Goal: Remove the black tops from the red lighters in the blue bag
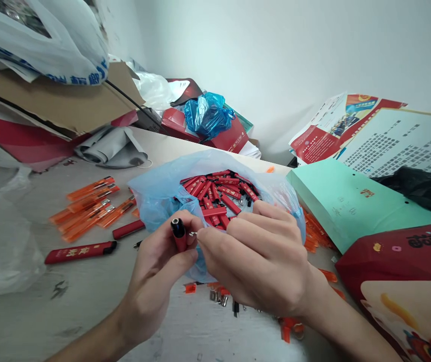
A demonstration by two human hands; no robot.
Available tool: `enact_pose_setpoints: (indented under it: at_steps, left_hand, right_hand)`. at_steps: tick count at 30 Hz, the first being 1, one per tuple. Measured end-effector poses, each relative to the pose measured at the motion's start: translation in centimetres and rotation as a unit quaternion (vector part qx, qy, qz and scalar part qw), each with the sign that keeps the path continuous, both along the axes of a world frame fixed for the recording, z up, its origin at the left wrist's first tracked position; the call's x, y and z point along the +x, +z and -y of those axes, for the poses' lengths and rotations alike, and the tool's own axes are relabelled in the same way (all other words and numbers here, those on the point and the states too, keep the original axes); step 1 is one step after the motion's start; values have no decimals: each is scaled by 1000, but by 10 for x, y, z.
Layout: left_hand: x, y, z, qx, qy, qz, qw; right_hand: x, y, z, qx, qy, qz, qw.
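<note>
My left hand [153,281] is closed around a red lighter [179,237], its black top end tilted toward me. Close beside that end, my right hand [260,256] pinches a tiny shiny metal piece [193,233], mostly hidden by the fingertips. Behind both hands lies an open blue plastic bag [155,183] full of red lighters [231,203] with black ends. A red lighter with gold characters [79,252] rests on the table to the left. Another red one [128,229] lies nearer the bag.
Orange translucent lighters [87,216] lie at left. Small metal caps [219,296] and orange bits [286,329] are scattered near my wrists. A mint-green box [347,201] and red printed bag [396,261] stand at right. Cardboard [68,95] and plastic bags are piled upper left.
</note>
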State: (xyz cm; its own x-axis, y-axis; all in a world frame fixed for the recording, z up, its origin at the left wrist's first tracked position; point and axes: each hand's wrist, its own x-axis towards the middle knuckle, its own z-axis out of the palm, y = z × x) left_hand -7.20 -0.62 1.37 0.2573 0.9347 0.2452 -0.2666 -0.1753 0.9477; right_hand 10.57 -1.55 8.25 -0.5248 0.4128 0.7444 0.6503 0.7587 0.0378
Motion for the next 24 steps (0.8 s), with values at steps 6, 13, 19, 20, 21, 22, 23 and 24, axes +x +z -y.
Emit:
enact_pose_setpoints:
  at_steps: [6,13,19,20,21,22,23,24]
  left_hand:
    - [-3,-2,1,64,-3,-37,997]
    - [-5,-2,1,114,0,-68,991]
    - [-5,-1,1,140,8,-81,987]
    - [-5,-1,1,146,13,-89,985]
    - [-5,0,2,154,18,-100,983]
    - [-5,0,2,163,25,-113,980]
    - [-5,1,2,174,33,-125,976]
    - [-5,1,2,187,42,-136,972]
  right_hand:
    - [-1,-1,0,-6,13,-6,1000]
    - [-3,0,5,1,19,3,1000]
    - [-5,0,6,13,27,20,999]
    - [-5,0,7,17,28,16,999]
    - [-5,0,7,18,30,16,999]
    - [-5,0,7,16,32,17,999]
    - [-5,0,7,14,34,19,999]
    - [-5,0,7,8,36,24,999]
